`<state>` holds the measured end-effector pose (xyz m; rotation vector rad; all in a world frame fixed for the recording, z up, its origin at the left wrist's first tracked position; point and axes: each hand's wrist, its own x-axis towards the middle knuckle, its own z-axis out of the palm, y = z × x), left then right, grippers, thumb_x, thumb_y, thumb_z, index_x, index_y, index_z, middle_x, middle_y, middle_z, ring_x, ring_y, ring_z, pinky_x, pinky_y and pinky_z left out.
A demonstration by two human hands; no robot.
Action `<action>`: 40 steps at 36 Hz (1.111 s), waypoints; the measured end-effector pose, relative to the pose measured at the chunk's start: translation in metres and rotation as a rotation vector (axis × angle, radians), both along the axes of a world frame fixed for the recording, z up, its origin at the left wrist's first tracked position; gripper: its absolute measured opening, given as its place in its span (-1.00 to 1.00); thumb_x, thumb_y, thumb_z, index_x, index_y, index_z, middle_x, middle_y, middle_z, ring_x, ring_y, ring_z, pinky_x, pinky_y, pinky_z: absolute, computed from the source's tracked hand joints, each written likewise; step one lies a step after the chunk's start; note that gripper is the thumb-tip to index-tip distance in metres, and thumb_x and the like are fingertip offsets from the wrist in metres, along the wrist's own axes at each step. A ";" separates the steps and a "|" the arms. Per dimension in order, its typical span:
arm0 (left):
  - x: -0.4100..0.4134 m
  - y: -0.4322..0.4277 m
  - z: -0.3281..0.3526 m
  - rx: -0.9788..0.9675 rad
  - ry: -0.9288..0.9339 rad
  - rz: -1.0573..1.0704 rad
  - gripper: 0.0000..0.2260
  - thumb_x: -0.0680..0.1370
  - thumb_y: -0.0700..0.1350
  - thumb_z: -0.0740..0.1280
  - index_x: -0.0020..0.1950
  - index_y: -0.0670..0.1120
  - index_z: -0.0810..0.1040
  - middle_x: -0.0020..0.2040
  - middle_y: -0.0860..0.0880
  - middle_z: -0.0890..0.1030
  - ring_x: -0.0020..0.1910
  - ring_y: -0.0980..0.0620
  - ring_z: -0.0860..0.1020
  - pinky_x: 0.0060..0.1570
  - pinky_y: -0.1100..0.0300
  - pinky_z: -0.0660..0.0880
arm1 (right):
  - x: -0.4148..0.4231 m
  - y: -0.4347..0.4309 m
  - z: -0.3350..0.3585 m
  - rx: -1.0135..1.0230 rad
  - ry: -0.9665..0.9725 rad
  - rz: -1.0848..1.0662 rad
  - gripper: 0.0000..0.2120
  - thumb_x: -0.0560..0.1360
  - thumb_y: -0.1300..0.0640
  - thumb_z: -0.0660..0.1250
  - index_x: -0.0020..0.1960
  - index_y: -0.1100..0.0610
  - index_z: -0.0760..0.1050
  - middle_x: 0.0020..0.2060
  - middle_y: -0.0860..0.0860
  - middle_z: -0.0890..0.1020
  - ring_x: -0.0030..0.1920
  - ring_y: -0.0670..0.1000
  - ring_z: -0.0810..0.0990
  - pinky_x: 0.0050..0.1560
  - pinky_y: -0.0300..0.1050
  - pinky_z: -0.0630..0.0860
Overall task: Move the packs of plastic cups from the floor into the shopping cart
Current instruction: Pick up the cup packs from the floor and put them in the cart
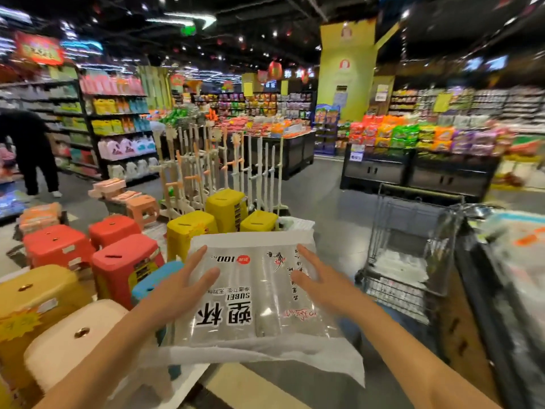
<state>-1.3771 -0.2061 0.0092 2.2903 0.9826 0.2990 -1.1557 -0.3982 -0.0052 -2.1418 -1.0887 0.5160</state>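
Note:
A clear pack of plastic cups [253,293] with black printed lettering is lifted in front of me, above the floor. My left hand [184,280] lies on its left part and my right hand [320,276] on its right part, fingers straight and spread over the top film. What supports the pack underneath is hidden. The wire shopping cart [413,219] stands to the right, a little beyond the pack, with some white packs [396,262] lying in its basket.
Stacked plastic stools, red [124,261], yellow [191,228] and cream [70,335], crowd the floor on my left. A rack of white poles [224,169] stands behind them. A dark bin of wrapped goods [507,276] borders the right. A person in black [29,149] bends at far left.

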 end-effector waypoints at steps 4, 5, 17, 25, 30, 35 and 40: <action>0.061 -0.025 0.001 -0.014 0.007 -0.115 -0.36 0.48 0.40 0.07 0.52 0.36 -0.03 0.58 0.04 0.16 0.50 -0.10 0.27 0.45 -0.05 0.19 | 0.033 -0.054 0.002 0.011 0.032 -0.120 -0.35 0.69 -0.22 0.22 0.67 -0.32 -0.01 0.67 -0.14 0.17 0.61 0.08 0.33 0.49 -0.06 0.32; 0.077 -0.031 0.001 -0.021 0.005 -0.141 -0.36 0.46 0.41 0.07 0.51 0.38 -0.03 0.58 0.05 0.15 0.50 -0.11 0.27 0.46 -0.06 0.18 | 0.043 -0.066 0.001 0.019 0.026 -0.147 -0.35 0.68 -0.23 0.22 0.67 -0.32 -0.01 0.68 -0.13 0.17 0.63 0.06 0.30 0.53 -0.05 0.28; 0.275 -0.114 -0.010 -0.034 0.046 -0.341 -0.24 0.34 0.56 0.03 0.50 0.39 0.01 0.58 0.06 0.16 0.54 -0.06 0.16 0.50 -0.08 0.11 | 0.180 -0.187 -0.016 -0.004 0.000 -0.357 -0.35 0.69 -0.23 0.19 0.69 -0.28 -0.02 0.65 -0.07 0.29 0.50 0.07 0.49 0.45 -0.08 0.37; 0.392 -0.152 -0.018 -0.033 0.104 -0.429 -0.25 0.35 0.59 0.00 0.49 0.42 -0.06 0.58 0.11 0.15 0.51 -0.08 0.25 0.47 -0.06 0.17 | 0.281 -0.238 -0.026 -0.007 0.027 -0.406 -0.33 0.67 -0.27 0.18 0.69 -0.28 -0.03 0.60 0.00 0.39 0.12 0.06 0.68 0.18 -0.10 0.51; 0.451 -0.165 -0.021 0.025 0.164 -0.438 -0.34 0.43 0.50 -0.01 0.49 0.43 -0.09 0.56 0.08 0.21 0.49 -0.12 0.28 0.47 -0.10 0.17 | 0.333 -0.252 -0.033 -0.024 0.031 -0.441 -0.33 0.67 -0.28 0.17 0.68 -0.31 -0.05 0.53 0.07 0.49 0.27 0.15 0.66 0.33 -0.01 0.50; 0.507 -0.164 -0.021 -0.013 0.122 -0.458 -0.38 0.48 0.44 0.05 0.50 0.41 -0.06 0.57 0.08 0.17 0.48 -0.10 0.29 0.46 -0.07 0.21 | 0.382 -0.251 -0.035 -0.039 0.024 -0.479 -0.34 0.67 -0.28 0.18 0.68 -0.31 -0.05 0.58 0.03 0.43 0.33 0.13 0.63 0.41 0.02 0.45; 0.570 -0.149 -0.025 -0.035 0.106 -0.486 -0.39 0.50 0.41 0.09 0.51 0.40 -0.04 0.54 0.08 0.26 0.40 -0.09 0.41 0.38 -0.09 0.34 | 0.432 -0.240 -0.034 -0.043 0.026 -0.508 -0.33 0.68 -0.27 0.18 0.69 -0.28 -0.04 0.65 -0.02 0.30 0.44 0.11 0.55 0.43 -0.03 0.43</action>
